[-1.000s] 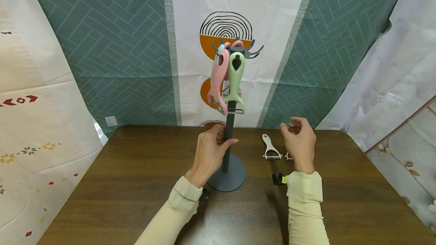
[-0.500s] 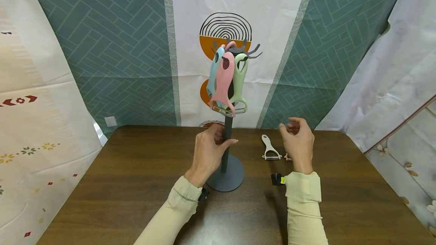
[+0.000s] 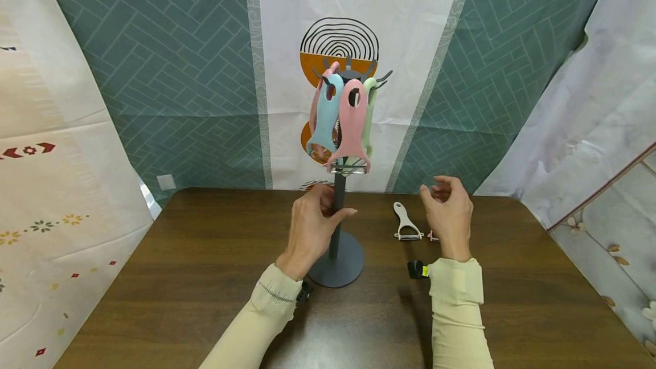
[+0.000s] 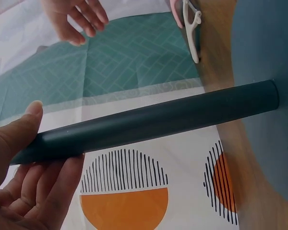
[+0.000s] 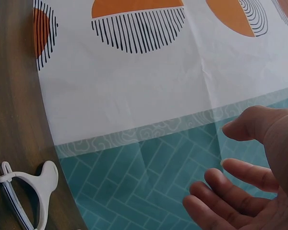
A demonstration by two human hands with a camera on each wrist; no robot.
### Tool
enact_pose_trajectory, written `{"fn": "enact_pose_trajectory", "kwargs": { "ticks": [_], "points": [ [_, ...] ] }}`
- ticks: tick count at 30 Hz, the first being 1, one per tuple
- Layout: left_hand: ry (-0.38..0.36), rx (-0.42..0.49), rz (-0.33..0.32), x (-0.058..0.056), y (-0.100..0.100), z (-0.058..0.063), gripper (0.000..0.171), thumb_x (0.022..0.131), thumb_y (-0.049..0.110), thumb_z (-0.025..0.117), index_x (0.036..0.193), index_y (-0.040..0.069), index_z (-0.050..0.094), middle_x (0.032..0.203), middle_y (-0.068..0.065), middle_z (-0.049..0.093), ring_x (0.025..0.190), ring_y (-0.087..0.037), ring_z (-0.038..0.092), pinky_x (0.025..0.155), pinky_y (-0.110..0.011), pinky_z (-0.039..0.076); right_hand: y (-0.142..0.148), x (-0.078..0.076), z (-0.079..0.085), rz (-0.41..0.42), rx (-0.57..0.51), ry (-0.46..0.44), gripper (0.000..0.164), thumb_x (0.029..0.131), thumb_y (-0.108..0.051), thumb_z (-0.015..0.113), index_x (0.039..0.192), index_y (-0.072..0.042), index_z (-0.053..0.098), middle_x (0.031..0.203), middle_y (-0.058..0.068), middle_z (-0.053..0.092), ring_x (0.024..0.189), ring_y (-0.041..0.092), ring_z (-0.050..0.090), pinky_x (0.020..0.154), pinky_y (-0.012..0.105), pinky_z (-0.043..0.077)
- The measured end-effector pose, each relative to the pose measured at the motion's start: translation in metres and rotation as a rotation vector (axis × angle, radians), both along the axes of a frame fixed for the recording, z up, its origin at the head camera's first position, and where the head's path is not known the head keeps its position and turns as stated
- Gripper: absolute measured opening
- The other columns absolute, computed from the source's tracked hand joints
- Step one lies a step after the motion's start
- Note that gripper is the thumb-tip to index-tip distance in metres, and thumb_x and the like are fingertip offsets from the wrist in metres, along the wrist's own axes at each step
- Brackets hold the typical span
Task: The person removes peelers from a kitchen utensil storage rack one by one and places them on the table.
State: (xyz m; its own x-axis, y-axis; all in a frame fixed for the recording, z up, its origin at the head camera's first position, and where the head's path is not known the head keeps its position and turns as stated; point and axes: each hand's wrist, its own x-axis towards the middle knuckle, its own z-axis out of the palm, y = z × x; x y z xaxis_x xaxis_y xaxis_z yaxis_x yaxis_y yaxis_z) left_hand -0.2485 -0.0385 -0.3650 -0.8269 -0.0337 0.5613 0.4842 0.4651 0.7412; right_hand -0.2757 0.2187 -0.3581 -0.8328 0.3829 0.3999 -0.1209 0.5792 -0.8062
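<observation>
Holding the stand point(image 3: 335, 242) by its pole, we have the left grip point(image 3: 312, 222) clamped on it, thumb on one side and fingers on the other. The right grip point(image 3: 449, 215) is apart, fingers loosely bent and holding nothing, near the white peeler point(image 3: 403, 219). The stand is upright on the bench point(image 3: 205, 255), to the left of that peeler.

We judge the pole stiff and smooth — probably coated metal, a little slippery — and best held below the peelers, as we have it. The flat round base point(image 3: 340, 269) looks like the heavy part; the top, with its thin hooks point(image 3: 385, 76), might sway if we pulled up there.

From the hooks hang the blue peeler point(image 3: 326, 111), the pink peeler point(image 3: 352, 123) in front, the green peeler point(image 3: 367, 121) nearly edge-on and another pink one point(image 3: 314, 108) partly behind the blue. All look light and rigid, likely plastic, forking into a Y; we would take them by the rounded handles (blades make poor holds). The white one lies flat beside a bench pink point(image 3: 433, 237), mostly hidden by the right grip.

The bench shows brown wood grain with a soft sheen; behind it hangs creased cloth point(image 3: 205, 84), green herringbone beside white.
</observation>
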Motion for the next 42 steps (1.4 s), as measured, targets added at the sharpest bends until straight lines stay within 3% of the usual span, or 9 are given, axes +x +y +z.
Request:
{"fn": "enact_pose_trajectory", "kwargs": {
  "ticks": [3,6,14,22,25,31,42],
  "points": [
    [0.005,0.001,0.009,0.0,0.0,0.0,0.037,0.077,0.027,0.09,0.098,0.01,0.066,0.078,-0.001,0.071,0.069,-0.008,0.067,0.063,-0.021,0.056,0.0,0.0,0.0,0.0,0.0,-0.003,0.041,0.097,-0.028,0.066,0.132,-0.006,0.062,0.117,0.017,0.068,0.107,0.032,0.068,0.091,0.038,0.05],
    [0.005,0.005,-0.023,-0.001,-0.001,0.001,0.033,0.082,0.028,0.087,0.1,0.01,0.066,0.084,-0.001,0.071,0.073,-0.008,0.07,0.067,-0.02,0.058,0.0,0.0,0.001,-0.001,0.001,-0.004,0.041,0.097,-0.028,0.066,0.132,-0.007,0.062,0.117,0.017,0.068,0.106,0.032,0.068,0.091,0.038,0.05],
    [-0.095,-0.08,-0.22,0.001,-0.01,0.014,0.021,0.095,0.022,0.074,0.108,0.01,0.063,0.098,-0.002,0.073,0.092,-0.013,0.075,0.084,-0.025,0.061,-0.001,-0.002,0.002,0.001,0.002,-0.005,0.041,0.098,-0.028,0.065,0.132,-0.007,0.061,0.118,0.017,0.067,0.107,0.031,0.067,0.093,0.041,0.051],
    [-0.155,-0.176,-0.363,-0.001,-0.023,0.017,0.025,0.097,0.007,0.067,0.12,0.009,0.057,0.108,-0.004,0.073,0.098,-0.013,0.074,0.087,-0.026,0.06,0.0,-0.001,0.001,0.002,0.003,-0.009,0.04,0.098,-0.027,0.065,0.132,-0.007,0.061,0.117,0.017,0.067,0.108,0.032,0.067,0.093,0.041,0.051],
    [-0.147,-0.168,-0.375,-0.001,-0.024,0.017,0.022,0.097,0.006,0.067,0.118,0.008,0.06,0.109,-0.005,0.074,0.099,-0.015,0.075,0.086,-0.025,0.06,-0.001,0.0,0.001,0.003,0.005,-0.01,0.04,0.098,-0.027,0.065,0.133,-0.007,0.061,0.117,0.017,0.067,0.107,0.032,0.067,0.093,0.04,0.05],
    [-0.098,-0.144,-0.338,-0.002,-0.021,0.018,0.016,0.093,0.005,0.072,0.109,0.006,0.068,0.103,-0.007,0.077,0.094,-0.016,0.077,0.082,-0.023,0.061,0.0,0.0,0.002,0.0,0.008,-0.005,0.039,0.098,-0.027,0.065,0.132,-0.007,0.062,0.117,0.017,0.067,0.106,0.032,0.067,0.091,0.037,0.049],
    [-0.124,-0.104,-0.275,-0.001,-0.017,0.017,0.017,0.092,0.006,0.074,0.108,0.007,0.068,0.096,-0.006,0.076,0.088,-0.015,0.075,0.079,-0.022,0.061,-0.001,0.0,0.003,-0.007,0.005,-0.003,0.039,0.098,-0.028,0.065,0.131,-0.008,0.062,0.116,0.016,0.068,0.106,0.031,0.068,0.089,0.031,0.048]
  ]
}}
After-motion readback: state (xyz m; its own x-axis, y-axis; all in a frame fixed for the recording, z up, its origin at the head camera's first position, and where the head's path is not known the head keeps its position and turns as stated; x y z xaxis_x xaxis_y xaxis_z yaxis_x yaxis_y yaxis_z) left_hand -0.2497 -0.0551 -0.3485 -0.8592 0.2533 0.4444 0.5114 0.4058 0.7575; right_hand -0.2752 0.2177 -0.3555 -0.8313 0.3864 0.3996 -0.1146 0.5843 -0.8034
